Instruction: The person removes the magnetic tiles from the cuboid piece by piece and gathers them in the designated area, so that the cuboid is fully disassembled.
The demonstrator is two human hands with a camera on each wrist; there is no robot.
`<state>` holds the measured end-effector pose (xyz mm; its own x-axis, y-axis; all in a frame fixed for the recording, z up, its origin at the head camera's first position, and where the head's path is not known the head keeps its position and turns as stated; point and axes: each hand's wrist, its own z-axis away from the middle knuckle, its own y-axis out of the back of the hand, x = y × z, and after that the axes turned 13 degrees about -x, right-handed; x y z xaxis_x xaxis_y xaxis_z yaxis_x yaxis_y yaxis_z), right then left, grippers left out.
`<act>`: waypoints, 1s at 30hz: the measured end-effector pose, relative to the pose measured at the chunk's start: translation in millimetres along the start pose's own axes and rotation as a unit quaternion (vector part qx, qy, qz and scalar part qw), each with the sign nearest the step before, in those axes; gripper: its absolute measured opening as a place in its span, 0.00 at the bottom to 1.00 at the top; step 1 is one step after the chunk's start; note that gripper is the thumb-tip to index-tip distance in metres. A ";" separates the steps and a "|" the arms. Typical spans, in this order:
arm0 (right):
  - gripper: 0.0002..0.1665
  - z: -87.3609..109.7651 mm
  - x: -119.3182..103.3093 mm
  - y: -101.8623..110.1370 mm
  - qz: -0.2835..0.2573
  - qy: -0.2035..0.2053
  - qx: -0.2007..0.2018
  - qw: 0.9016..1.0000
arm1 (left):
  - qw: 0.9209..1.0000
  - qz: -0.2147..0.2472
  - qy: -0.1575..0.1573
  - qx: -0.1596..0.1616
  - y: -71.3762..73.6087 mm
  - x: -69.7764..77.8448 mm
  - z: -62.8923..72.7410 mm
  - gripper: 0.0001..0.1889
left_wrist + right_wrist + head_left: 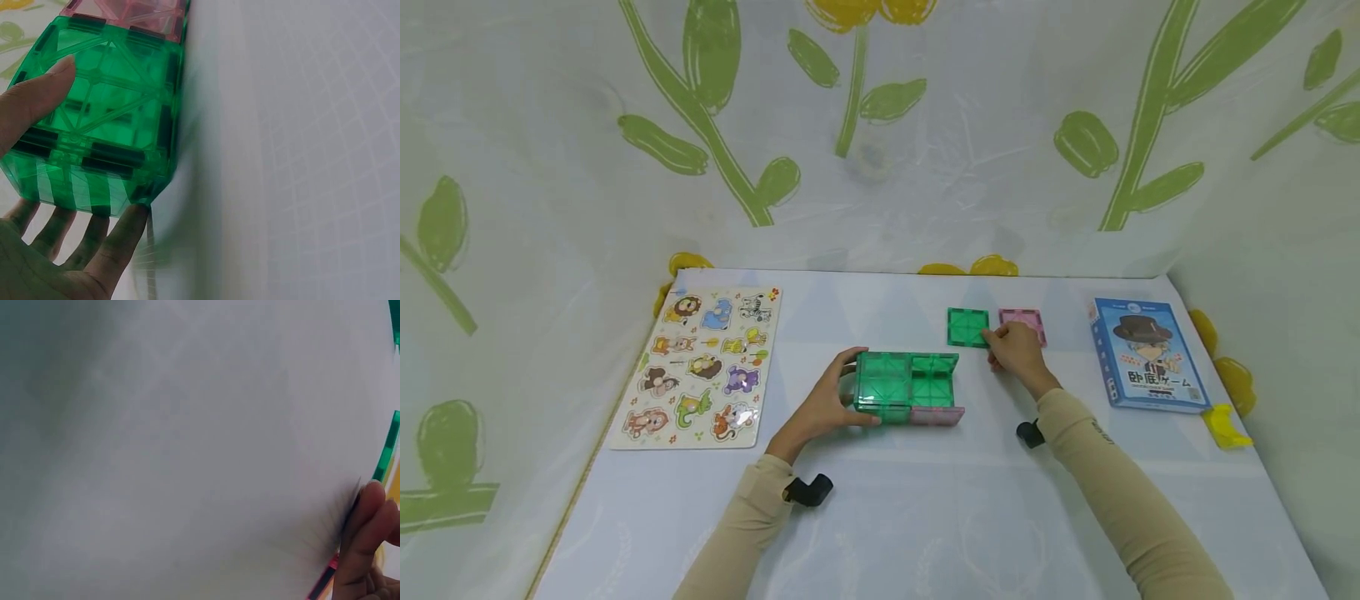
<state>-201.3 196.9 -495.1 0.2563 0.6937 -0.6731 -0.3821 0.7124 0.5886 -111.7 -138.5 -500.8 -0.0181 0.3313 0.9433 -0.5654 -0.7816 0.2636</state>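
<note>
Green block of clear tiles sits mid-surface, long axis running left to right. Left part closed in; right part open on top, a green panel upright along the far edge, a pink panel along the near edge.

Left hand: clamped on the block's left end, thumb on the near side, fingers round the end and far corner. Left-wrist view agrees.

Right hand: thumb and finger together, pinching the near right corner of a loose green tile. Tile lies beyond the block and to its right, apart from it. A pink tile lies just right of the green one, partly under the hand in the head view; whether they touch it, cannot tell.

Key relation, as I judge it: tile to the block's open right part. From the tile that part lies nearer the person and slightly left. Right hand is nearer the tile; left hand holds the far-off closed end, so the open part faces the right hand unobstructed.
</note>
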 end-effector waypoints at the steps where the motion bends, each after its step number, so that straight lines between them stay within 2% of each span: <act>1: 0.21 -0.1 -0.8 -0.2 0.001 -0.002 -0.002 1.000 | 1.000 0.000 -0.001 0.001 0.4 -0.2 0.4 0.58; 10: 0.22 0.9 -6.7 -1.7 0.006 -0.011 -0.011 1.000 | 1.000 -0.003 -0.008 -0.007 2.8 -2.9 2.5 0.58; 16: 0.30 3.9 -5.3 -2.5 0.003 -0.012 -0.001 1.000 | 0.999 -0.039 -0.008 -0.010 1.1 -3.6 1.1 0.61; 21: 0.32 10.5 -8.2 -2.8 -0.004 0.001 0.000 1.000 | 0.999 -0.046 -0.010 -0.005 -0.1 -1.9 1.5 0.61; 30: 0.28 24.6 -18.3 -4.4 0.010 0.032 -0.008 0.999 | 0.999 -0.048 -0.010 0.003 1.7 -7.7 6.2 0.59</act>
<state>-182.4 183.7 -474.3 0.1918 0.6996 -0.6883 -0.4004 0.6961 0.5960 -107.5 -145.7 -506.4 0.0524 0.3940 0.9176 -0.5582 -0.7504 0.3540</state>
